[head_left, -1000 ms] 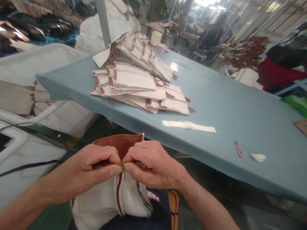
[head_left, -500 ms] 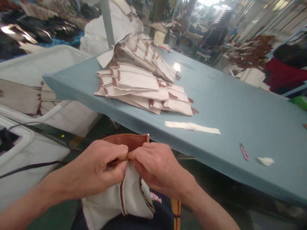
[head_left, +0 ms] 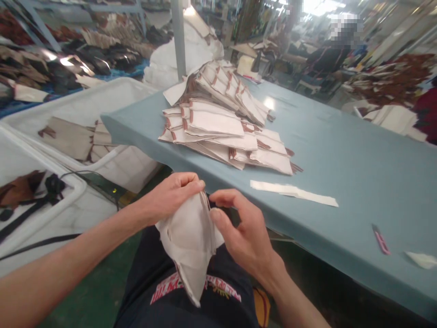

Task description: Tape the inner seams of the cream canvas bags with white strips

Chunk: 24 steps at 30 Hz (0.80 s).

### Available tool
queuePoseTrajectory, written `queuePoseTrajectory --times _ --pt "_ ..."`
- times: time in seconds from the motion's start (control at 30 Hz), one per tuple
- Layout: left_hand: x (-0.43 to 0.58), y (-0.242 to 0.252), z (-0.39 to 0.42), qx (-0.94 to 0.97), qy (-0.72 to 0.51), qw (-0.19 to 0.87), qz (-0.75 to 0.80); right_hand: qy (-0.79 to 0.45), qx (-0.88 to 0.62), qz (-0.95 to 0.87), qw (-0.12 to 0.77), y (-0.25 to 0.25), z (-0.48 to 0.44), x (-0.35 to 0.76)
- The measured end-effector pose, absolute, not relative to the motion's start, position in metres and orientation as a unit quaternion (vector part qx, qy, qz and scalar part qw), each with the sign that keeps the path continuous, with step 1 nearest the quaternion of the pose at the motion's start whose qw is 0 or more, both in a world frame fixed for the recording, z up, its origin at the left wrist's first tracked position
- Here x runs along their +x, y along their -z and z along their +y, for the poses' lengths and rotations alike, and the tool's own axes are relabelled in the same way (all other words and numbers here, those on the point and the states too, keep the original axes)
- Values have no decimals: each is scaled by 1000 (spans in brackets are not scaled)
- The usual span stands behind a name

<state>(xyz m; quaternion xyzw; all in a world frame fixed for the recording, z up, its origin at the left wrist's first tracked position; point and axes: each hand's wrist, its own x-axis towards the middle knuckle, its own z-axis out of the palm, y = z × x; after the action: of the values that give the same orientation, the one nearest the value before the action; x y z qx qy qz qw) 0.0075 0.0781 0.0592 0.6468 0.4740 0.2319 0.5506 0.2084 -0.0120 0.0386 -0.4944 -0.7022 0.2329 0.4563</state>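
My left hand [head_left: 172, 193] pinches the top edge of a cream cloth bag [head_left: 189, 241] that hangs over my lap. Its brown trim shows only as a thin line along the lower edge. My right hand [head_left: 244, 230] is just to the right of the bag, thumb and forefinger curled towards its edge and touching the cloth. On the blue-grey table [head_left: 341, 159] ahead lies a fanned pile of like cream bags with brown trim [head_left: 225, 120].
A white strip [head_left: 293, 192], a small pink tool [head_left: 380, 239] and a white scrap [head_left: 421, 258] lie on the table near its front edge. White bins [head_left: 85, 114] with cloth pieces stand at left. A person sits far behind the table.
The brown lining that showed between my hands is gone from sight; the bag now hangs cream side out. My hands have come apart and the view has swung left.
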Motion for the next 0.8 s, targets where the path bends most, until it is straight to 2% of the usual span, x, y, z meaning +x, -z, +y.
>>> queuePoseTrajectory --times 0.17,0.33,0.47,0.67,0.73,0.8 --pt "6 -61 85 667 -255 505 484 -197 -440 -767 423 -26 -35 187" --pt "5 -55 88 693 -317 398 510 -149 -457 -812 332 2 -31 171" --pt "2 -45 87 697 -367 342 513 -225 -453 -819 270 17 -38 153" --pt "-6 -55 90 747 -350 364 432 -316 -428 -836 134 30 -66 144" --pt "-12 -65 90 766 -338 371 403 -367 -409 -824 136 18 -72 164" --pt "-20 -75 87 776 -334 371 385 -433 -417 -768 220 -1 -72 193"
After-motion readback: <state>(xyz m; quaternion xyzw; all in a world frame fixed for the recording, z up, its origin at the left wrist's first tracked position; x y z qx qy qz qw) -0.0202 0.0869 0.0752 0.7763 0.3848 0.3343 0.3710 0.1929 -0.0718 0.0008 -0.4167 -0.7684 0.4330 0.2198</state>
